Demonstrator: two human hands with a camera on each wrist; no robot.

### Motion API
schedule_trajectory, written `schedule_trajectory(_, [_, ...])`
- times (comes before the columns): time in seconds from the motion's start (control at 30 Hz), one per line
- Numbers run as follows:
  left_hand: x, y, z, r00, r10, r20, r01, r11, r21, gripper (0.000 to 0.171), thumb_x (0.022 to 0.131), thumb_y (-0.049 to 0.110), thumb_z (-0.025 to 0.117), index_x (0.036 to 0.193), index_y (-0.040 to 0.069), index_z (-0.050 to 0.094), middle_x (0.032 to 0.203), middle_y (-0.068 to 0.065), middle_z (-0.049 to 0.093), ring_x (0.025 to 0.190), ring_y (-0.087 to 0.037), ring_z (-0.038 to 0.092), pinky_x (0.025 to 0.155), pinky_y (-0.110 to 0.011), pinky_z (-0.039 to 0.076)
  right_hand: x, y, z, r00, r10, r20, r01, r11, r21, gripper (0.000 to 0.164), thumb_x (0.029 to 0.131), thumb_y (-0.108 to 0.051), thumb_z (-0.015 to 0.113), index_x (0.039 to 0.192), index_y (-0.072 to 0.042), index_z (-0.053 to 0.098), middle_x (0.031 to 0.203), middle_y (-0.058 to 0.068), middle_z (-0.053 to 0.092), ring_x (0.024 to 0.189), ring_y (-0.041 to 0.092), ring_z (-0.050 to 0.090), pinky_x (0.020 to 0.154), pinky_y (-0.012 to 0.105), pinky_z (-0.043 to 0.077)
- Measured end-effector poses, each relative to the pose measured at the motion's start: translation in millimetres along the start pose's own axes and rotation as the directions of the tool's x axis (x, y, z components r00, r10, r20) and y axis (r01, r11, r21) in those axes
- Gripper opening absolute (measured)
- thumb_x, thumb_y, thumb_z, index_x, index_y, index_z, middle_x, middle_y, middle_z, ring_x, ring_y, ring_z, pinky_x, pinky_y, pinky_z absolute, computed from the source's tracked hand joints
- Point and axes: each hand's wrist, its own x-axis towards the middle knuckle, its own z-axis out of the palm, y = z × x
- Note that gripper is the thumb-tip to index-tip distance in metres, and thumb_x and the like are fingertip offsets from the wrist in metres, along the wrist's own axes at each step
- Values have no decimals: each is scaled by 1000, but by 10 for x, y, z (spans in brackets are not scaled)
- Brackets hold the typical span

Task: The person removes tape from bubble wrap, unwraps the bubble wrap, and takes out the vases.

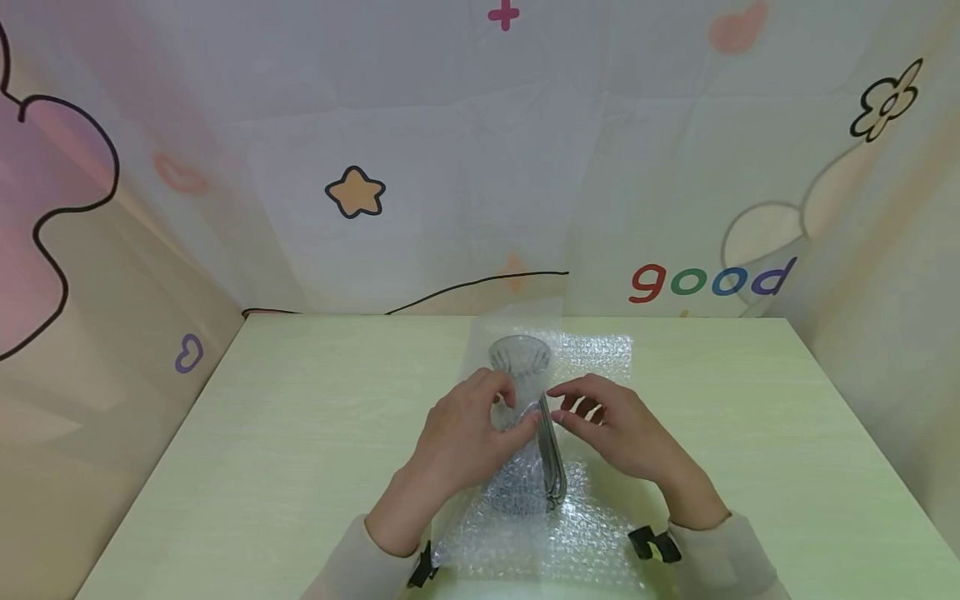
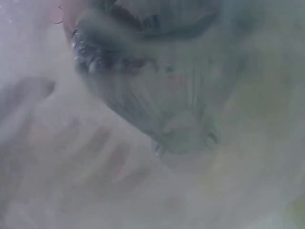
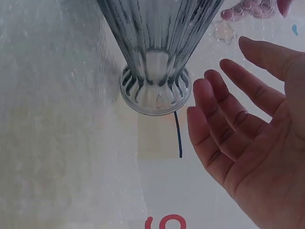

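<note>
A clear ribbed glass (image 1: 520, 354) with a round foot lies on a sheet of bubble wrap (image 1: 596, 354), foot toward the far side. One flap of the wrap is raised over its left side, so much of the glass shows only through the film. My left hand (image 1: 468, 429) pinches this flap over the glass, thumb pointing right. Just right of the glass, my right hand (image 1: 615, 421) hovers with fingers relaxed and bent, holding nothing. In the right wrist view, the glass foot (image 3: 156, 93) is left of the right hand's fingertips. Wrap blurs the glass (image 2: 157, 90) in the left wrist view.
The pale table (image 1: 337, 392) extends on both sides of the wrap. Behind it hangs a printed cloth (image 1: 450, 167) with a star and the word "good". Dark straps (image 1: 654, 543) sit at the wrists.
</note>
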Motion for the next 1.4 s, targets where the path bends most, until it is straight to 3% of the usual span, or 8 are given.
schedule_trajectory(0.1, [4, -4, -17, 1000, -1, -12, 1, 1000, -11, 29, 95, 50, 67, 95, 22, 57, 98, 8, 61, 81, -10, 55, 64, -27, 45, 5, 56, -9, 998, 58, -7, -58, 998, -32, 29, 99, -18, 72, 127, -12, 70, 117, 6, 71, 100, 19, 66, 82, 31, 56])
schedule_trajectory(0.33, [5, -31, -75, 999, -31, -36, 29, 998, -59, 27, 96, 45, 68, 100, 21, 58, 106, 6, 65, 98, -16, 65, 77, -35, 51, -2, 159, -29, 987, 156, -26, -158, 981, -113, 37, 97, -20, 73, 131, -5, 69, 128, 14, 68, 119, 35, 63, 97, 56, 53])
schedule_trajectory(0.43, [2, -37, -111, 997, -65, -35, 62, 995, -73, 26, 96, 46, 67, 103, 22, 58, 111, 8, 65, 105, -18, 67, 80, -38, 52, -9, 179, -38, 983, 184, -20, -185, 974, -132, 39, 97, -21, 73, 131, -4, 69, 130, 16, 66, 124, 40, 60, 101, 60, 50])
schedule_trajectory(0.7, [-1, -66, -205, 993, -116, -34, 112, 990, -90, 25, 98, 48, 62, 107, 26, 59, 112, 12, 67, 107, -16, 67, 81, -39, 52, -25, 228, -33, 968, 252, 16, -246, 955, -164, 44, 98, -27, 71, 135, -3, 66, 138, 22, 59, 129, 45, 55, 105, 64, 47])
schedule_trajectory(0.93, [-6, -94, -310, 992, -125, -33, 122, 987, -101, 21, 100, 45, 61, 108, 26, 62, 109, 11, 69, 88, -13, 65, 78, -37, 51, -36, 263, -29, 961, 271, 54, -257, 949, -185, 47, 98, -28, 70, 137, -1, 64, 141, 26, 57, 131, 48, 53, 106, 65, 46])
schedule_trajectory(1.13, [-16, -116, -396, 990, -135, -31, 131, 986, -108, 20, 100, 42, 63, 109, 24, 64, 108, 10, 70, 97, -18, 69, 80, -37, 52, -39, 275, -24, 951, 296, 87, -275, 942, -193, 51, 98, -30, 70, 140, -1, 62, 144, 27, 55, 133, 48, 52, 107, 64, 45])
schedule_trajectory(1.4, [-37, -160, -525, 987, -158, -30, 153, 981, -121, 17, 99, 37, 63, 111, 25, 64, 112, 12, 71, 94, -10, 67, 78, -35, 52, -33, 304, -12, 946, 303, 116, -275, 938, -209, 54, 98, -31, 70, 141, 1, 61, 145, 29, 54, 134, 49, 52, 109, 65, 43])
